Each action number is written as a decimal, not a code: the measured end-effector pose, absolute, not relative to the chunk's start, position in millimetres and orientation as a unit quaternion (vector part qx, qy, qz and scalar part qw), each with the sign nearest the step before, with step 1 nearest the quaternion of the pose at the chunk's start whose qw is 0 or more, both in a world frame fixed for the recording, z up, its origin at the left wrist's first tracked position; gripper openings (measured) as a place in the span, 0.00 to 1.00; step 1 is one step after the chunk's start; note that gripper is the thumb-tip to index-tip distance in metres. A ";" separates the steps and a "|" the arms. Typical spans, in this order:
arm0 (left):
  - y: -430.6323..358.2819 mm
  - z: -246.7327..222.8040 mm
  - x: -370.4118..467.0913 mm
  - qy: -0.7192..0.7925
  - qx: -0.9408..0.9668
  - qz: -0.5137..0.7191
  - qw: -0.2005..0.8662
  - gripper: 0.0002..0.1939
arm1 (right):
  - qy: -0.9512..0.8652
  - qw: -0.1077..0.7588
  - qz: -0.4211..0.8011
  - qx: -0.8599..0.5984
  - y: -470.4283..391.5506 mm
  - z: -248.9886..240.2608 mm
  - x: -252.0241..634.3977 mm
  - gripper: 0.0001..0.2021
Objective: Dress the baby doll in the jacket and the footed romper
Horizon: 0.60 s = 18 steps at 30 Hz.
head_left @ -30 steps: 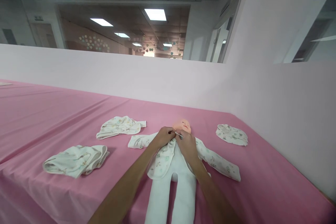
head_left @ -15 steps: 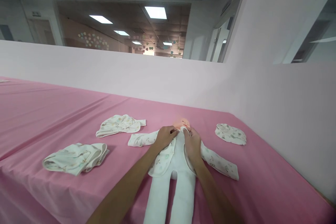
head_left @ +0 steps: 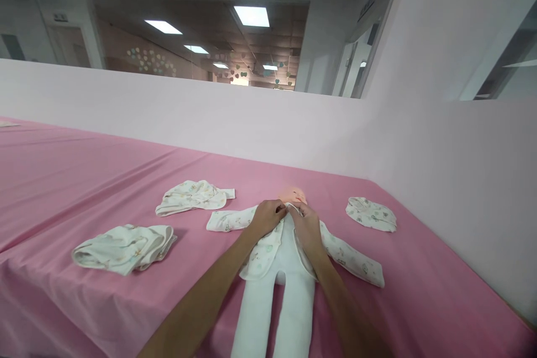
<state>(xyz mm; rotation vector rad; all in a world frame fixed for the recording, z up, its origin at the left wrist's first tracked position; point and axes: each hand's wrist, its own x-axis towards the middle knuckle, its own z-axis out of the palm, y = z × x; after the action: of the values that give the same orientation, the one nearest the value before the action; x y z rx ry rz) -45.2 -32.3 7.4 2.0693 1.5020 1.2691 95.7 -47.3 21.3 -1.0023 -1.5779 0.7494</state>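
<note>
A baby doll (head_left: 293, 194) lies on its back, its white cloth legs pointing toward me. It wears a white printed baby jacket (head_left: 262, 254), whose sleeves stretch out to both sides and whose front hangs apart over the chest. At the neckline my left hand (head_left: 269, 217) pinches the jacket's edge on the left. My right hand (head_left: 307, 229) grips the opposite edge just beside it, so the two sets of fingertips nearly meet below the doll's chin. The fingers partly hide the collar.
Folded printed baby clothes (head_left: 126, 247) lie at the front left, with another folded garment (head_left: 195, 197) behind them. A folded printed cloth piece (head_left: 371, 214) rests on the right. Pink cloth (head_left: 104, 168) covers the table, bounded by a white wall (head_left: 251, 123) behind and at right.
My hands have drawn the two collar edges closer together at the doll's neck. The whole view has shifted slightly.
</note>
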 end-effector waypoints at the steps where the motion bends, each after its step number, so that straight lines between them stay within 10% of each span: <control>1: -32.5 7.7 -45.2 0.520 0.715 0.443 0.147 0.14 | -0.668 0.528 0.311 -0.422 -48.3 22.2 95.2 0.16; 18: -38.1 17.5 -65.2 0.467 0.650 0.404 0.443 0.10 | -0.774 0.406 0.164 -0.458 -52.4 19.6 90.1 0.14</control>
<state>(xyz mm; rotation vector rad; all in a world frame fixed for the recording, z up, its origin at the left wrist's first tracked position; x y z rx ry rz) -65.2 -38.1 17.5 1.6114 1.1571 1.0029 90.1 -52.4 19.6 -1.1560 -1.9521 0.4145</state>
